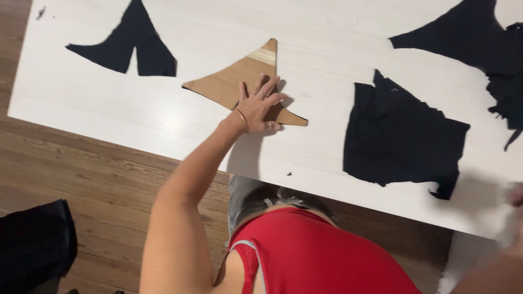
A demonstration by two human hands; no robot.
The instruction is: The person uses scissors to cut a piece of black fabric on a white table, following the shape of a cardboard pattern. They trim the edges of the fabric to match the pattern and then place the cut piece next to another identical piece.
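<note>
The left hand lies flat and spread, fingers splayed, palm pressed down on a brown triangular cardboard pattern piece; it grips nothing, only pins the piece to the surface. A thin bangle circles the wrist. The pattern piece lies under and beyond the fingers, with its paler taped tip pointing away from the hand and one narrow corner running out past the thumb side.

The surface is a white table with a faint wood grain, its near edge running just behind the wrist. Well off to the outer side of the hand lies a black fabric offcut with a notch cut into it. On the thumb side, apart from the hand, sits a larger ragged piece of black fabric, and beyond it more black cloth at the table's far corner.

The right hand is only a blur at the frame's edge; I cannot tell its state. Below the table is a brown plank floor, with a dark bundle lying on it.
</note>
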